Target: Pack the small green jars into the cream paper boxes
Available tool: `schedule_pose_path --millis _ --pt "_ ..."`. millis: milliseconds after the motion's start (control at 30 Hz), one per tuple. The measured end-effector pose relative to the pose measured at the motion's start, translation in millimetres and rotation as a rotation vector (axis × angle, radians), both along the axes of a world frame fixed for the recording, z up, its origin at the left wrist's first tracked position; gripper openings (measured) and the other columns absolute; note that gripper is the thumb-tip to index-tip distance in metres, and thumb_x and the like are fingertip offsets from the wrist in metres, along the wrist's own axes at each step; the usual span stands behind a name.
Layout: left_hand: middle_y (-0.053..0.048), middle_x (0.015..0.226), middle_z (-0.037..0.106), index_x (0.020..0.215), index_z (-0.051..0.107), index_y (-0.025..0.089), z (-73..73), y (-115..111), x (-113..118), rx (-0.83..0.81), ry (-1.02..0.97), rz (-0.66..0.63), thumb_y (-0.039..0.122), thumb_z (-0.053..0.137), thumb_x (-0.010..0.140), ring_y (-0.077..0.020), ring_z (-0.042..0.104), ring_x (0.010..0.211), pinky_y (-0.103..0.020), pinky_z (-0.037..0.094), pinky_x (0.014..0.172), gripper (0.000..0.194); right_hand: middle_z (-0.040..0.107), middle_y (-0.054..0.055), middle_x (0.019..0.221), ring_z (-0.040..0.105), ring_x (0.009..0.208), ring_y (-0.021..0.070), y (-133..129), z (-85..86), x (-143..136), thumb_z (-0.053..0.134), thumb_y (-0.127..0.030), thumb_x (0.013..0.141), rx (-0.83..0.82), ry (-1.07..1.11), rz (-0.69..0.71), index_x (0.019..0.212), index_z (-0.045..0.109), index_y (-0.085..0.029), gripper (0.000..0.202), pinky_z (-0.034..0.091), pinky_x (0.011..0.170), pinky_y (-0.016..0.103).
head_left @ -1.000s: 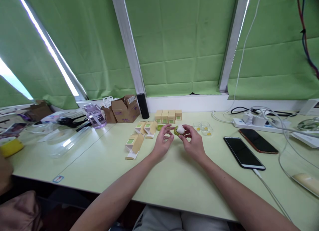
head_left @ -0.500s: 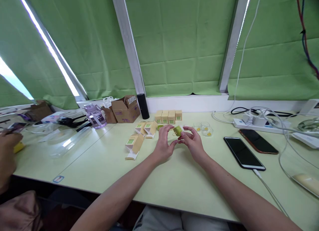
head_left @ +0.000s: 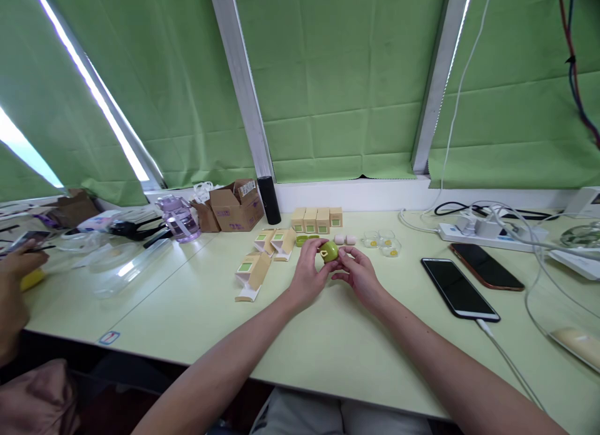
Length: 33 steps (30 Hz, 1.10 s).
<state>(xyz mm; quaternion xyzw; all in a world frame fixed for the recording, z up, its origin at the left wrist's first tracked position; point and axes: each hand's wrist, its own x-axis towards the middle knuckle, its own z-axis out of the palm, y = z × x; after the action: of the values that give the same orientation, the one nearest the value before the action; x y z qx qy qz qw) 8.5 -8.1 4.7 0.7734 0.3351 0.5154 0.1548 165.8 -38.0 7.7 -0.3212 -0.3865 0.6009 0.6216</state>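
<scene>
A small rounded green piece with a pale loop on its side [head_left: 330, 252] is held between my two hands above the table. My left hand [head_left: 308, 269] closes its thumb and fingers on it from the left. My right hand [head_left: 360, 272] has its fingertips against it from the right. Just behind my hands lie flat green pieces [head_left: 307, 240] and two small pale pink cylinders [head_left: 345, 240]. Clear round cups with yellow bits inside [head_left: 382, 241] sit to the right. Open cream cartons [head_left: 253, 272] with green labels stand to the left.
Closed cream boxes [head_left: 317, 220] line the back beside a black cylinder [head_left: 269, 200] and a cardboard box [head_left: 237, 207]. Two phones [head_left: 459, 288], a power strip [head_left: 487, 232] and cables occupy the right. A purple bottle [head_left: 179, 219] and another person's hand [head_left: 16, 266] are at left.
The green piece has turned and moved slightly left in my hands, showing its loop. The pink cylinders behind it have come into view. At left, the other person's hand has shifted.
</scene>
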Motion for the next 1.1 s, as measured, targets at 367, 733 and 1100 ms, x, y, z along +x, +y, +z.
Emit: schedule_pose_path --millis 367,733,1100 --pt "-0.009 0.12 0.065 0.124 0.069 0.022 0.8 6 1 -0.196 -0.124 0.024 0.035 0.076 0.09 -0.0213 0.061 0.105 -0.036 0.051 0.094 0.037 0.075 0.006 0.085 0.066 0.073 0.0207 16 -7.9 19 0.059 -0.059 0.091 0.058 -0.635 -0.319 0.09 0.065 -0.022 0.037 0.047 0.062 0.031" --pt "-0.002 0.077 0.066 0.095 0.073 0.016 -2.1 28 -6 -0.597 -0.4 -0.112 0.064 0.081 0.076 -0.0145 0.058 0.069 -0.03 0.049 0.072 0.053 0.063 0.018 0.127 0.051 0.116 0.0341 35 -12.5 89 0.064 -0.026 0.091 0.015 -1.68 -0.952 0.126 0.07 -0.018 0.036 0.033 0.094 0.044" --pt "-0.002 0.075 0.064 0.088 0.071 0.015 -1.5 28 -6 -0.644 -0.491 -0.125 0.068 0.083 0.072 -0.0135 0.056 0.069 -0.03 0.048 0.073 0.057 0.066 0.021 0.114 0.059 0.112 0.037 42 -29.6 104 0.063 -0.032 0.089 -0.218 -1.651 -0.89 0.116 0.06 -0.013 0.033 0.039 0.094 0.047"
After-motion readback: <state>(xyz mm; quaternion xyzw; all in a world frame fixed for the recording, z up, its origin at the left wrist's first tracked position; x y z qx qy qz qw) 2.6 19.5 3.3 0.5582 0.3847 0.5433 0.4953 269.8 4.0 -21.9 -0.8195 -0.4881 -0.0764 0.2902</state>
